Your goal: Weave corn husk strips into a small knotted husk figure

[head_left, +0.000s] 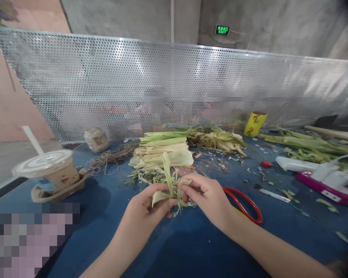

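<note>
Between my two hands, just above the blue table, is a small bundle of pale green corn husk (168,175), with one strip standing upright and shredded ends hanging below. My left hand (146,210) pinches its left side, where a folded husk piece sticks out. The fingers of my right hand (204,195) are closed on its right side. Behind the bundle lie flat husk strips (162,154) in a stack, with small green scraps around their near edge. Red-handled scissors (251,208) lie beside my right wrist, partly hidden by it.
At left stand a lidded drink cup (56,172) with a straw, a ball of twine (96,139) and loose cord (113,156). More husks (217,139) lie behind. Right are a yellow roll (255,123) and a purple power strip (327,188). A perforated metal screen (174,77) closes the back.
</note>
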Motion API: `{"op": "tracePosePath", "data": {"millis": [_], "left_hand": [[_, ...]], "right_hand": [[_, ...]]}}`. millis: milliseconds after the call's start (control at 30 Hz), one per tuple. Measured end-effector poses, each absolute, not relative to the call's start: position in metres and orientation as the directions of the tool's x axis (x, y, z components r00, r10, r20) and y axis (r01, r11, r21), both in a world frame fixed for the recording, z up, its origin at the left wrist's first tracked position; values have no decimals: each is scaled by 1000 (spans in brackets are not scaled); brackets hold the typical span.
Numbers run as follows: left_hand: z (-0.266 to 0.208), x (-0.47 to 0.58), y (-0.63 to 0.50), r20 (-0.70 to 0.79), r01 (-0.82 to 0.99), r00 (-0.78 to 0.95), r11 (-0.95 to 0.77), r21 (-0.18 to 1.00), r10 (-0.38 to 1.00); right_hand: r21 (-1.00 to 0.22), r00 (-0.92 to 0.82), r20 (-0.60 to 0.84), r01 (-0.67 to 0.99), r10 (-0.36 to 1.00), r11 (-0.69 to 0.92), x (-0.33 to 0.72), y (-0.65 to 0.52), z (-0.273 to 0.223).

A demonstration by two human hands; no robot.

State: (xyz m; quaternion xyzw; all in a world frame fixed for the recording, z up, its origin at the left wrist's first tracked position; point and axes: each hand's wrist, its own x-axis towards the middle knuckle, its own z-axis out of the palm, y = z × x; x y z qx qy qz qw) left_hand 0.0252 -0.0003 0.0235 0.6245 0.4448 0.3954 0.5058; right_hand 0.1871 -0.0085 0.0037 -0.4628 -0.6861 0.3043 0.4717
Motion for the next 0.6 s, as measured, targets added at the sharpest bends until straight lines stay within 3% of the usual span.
{"op": "tracePosePath", "data": {"millis": [133, 200, 267, 333, 433, 500, 600], "left_hand": [[20, 26, -1, 1, 75, 325, -27, 997, 946], [19, 26, -1, -29, 29, 304, 21, 999, 952], [17, 25, 1, -88, -38, 285, 103, 994, 954], [17, 23, 4, -179, -111, 308, 222, 969, 934], [17, 19, 8, -285, -166, 393, 372, 913, 874], [16, 17, 9, -316, -184, 440, 428, 885, 841], [14, 16, 9, -353, -200, 469, 486, 851, 810]], "right_hand": [[-931, -150, 277, 202, 949, 303, 185, -7, -1], [-928, -148, 275, 216, 950, 302, 186, -6, -4], [-868, -119, 373, 305, 920, 392, 188, -7, -6], [-684, -129, 590, 446, 797, 578, 192, -8, -5], [-173, -304, 840, 635, 449, 753, 198, -12, 2], [123, -491, 823, 646, 286, 754, 201, -15, 9], [368, -701, 688, 562, 190, 740, 205, -19, 18]]}}
